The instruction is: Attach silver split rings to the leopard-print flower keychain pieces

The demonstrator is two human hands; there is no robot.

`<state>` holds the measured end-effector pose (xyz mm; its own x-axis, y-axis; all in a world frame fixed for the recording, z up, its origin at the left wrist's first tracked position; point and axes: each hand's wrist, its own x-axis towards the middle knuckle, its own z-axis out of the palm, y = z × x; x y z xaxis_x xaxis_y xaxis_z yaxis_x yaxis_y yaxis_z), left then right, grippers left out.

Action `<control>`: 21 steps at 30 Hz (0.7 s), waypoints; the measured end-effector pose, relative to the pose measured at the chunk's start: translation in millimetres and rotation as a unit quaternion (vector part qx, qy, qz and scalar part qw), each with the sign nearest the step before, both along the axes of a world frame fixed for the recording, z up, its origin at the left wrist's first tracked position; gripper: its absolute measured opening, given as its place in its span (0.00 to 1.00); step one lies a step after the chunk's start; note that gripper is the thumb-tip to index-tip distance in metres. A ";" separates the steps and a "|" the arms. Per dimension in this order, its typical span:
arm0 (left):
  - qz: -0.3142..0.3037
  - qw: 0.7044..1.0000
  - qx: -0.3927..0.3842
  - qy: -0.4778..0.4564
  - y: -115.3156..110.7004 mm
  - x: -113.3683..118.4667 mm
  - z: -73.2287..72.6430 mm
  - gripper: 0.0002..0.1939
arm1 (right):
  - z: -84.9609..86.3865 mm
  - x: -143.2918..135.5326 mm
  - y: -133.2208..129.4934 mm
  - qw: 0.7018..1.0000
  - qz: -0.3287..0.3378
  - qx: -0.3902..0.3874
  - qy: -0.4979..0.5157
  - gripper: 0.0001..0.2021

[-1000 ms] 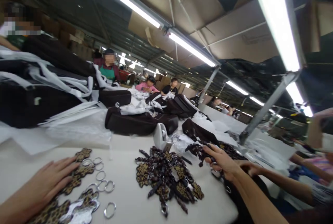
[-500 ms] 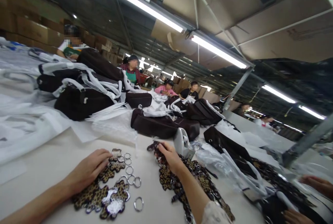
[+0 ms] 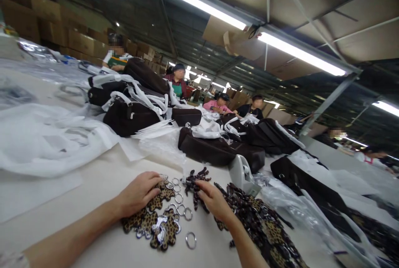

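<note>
My left hand [image 3: 140, 195] rests over leopard-print, bear-shaped charms [image 3: 166, 228] on the table, its fingers stretched forward and its thumb apart. Some charms show shiny silver patches. Beside its fingertips lie several silver metal rings [image 3: 178, 198], with a single ring [image 3: 190, 240] nearer to me. The fingers of my right hand [image 3: 215, 203] are closed on a bunch of dark, patterned charms [image 3: 195, 183]; their exact shape is hard to make out. Under and beyond that wrist spreads a larger pile of dark and leopard-print charms [image 3: 268, 226].
A white tape dispenser [image 3: 240, 174] stands behind my right hand. Dark brown bags [image 3: 205, 147] with white-wrapped handles are heaped across the back. White wrapping sheets [image 3: 56, 143] cover the left, and clear plastic [image 3: 289, 201] lies at right. Several people sit farther off.
The view has swung left. My right hand has drawn closer to the rings with the dark charms, which now hang spread out. My left hand stays at the leopard-print charms.
</note>
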<state>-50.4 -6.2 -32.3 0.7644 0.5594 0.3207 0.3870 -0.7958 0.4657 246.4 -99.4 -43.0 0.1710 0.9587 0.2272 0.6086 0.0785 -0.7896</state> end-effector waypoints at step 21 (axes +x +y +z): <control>-0.030 0.999 0.021 0.033 -4.2 4.2 -8.5 0.19 | 1.5 3.6 -34.7 0.972 0.010 -0.008 -0.234 0.12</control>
